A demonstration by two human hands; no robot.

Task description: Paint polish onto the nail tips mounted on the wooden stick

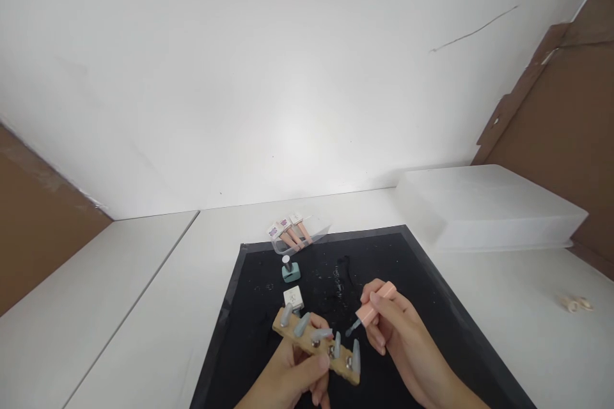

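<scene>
My left hand (pixel 300 374) is closed round a tan strip (pixel 341 367) that carries several grey-blue false nails (pixel 302 324) on small metal mounts. Between the fingers of my right hand (pixel 396 326) is a peach-coloured brush cap (pixel 377 304). Its dark brush tip (pixel 350 331) points down and left, close to the nails at the strip's right end; a small gap seems to lie between them. Just beyond the strip stands a white-topped bottle (pixel 293 298), its lower part partly hidden. A teal bottle (pixel 290 273) with a grey cap is farther back.
A black mat (pixel 378 255) with a dark border lies on the white table (pixel 158 307). At its back edge, a clear tray (pixel 316 230) holds peach-handled bottles (pixel 290 236). A white translucent box (pixel 499 211) is at the back right, and small beige items (pixel 574 303) lie at far right.
</scene>
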